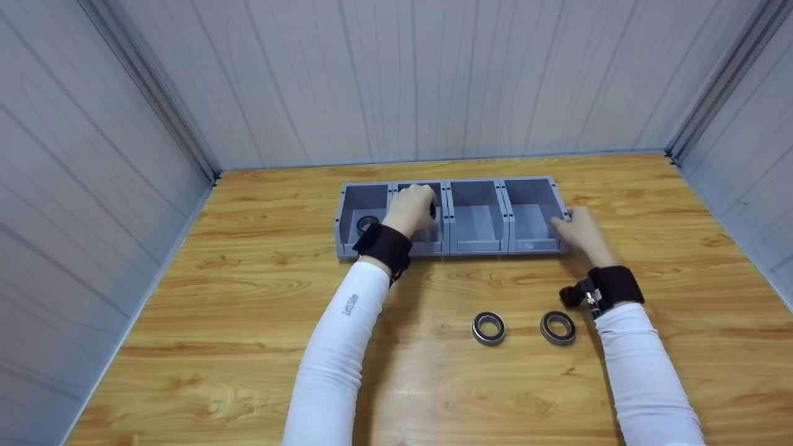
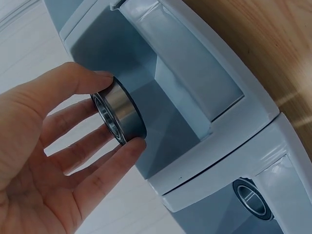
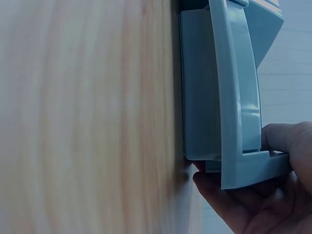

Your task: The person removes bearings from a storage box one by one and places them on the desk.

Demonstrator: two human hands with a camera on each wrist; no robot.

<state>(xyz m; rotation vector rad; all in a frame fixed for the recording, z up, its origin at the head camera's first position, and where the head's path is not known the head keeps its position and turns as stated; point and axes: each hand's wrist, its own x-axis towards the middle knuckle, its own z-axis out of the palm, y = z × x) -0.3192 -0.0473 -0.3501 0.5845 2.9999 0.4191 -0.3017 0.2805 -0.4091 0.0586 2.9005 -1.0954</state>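
Note:
My left hand [image 1: 409,209] pinches a ball bearing [image 2: 127,113] between thumb and fingers, over the second bin from the left in a joined row of grey plastic bins [image 1: 476,247]. The bearing is tilted on edge, its steel outer side showing in the left wrist view. Another bearing [image 1: 359,227] lies in the leftmost bin, partly behind the left wrist in the head view. At the row's right end, my right hand [image 1: 582,232] grips the side wall of the last bin [image 3: 231,107], thumb over the wall's edge and fingers on its outer side.
Two more bearings lie flat on the wooden table in front of the row, one bearing [image 1: 489,341] left of the other bearing [image 1: 559,341]. A white panel wall [image 1: 433,80] stands behind the bins, with side walls at left and right.

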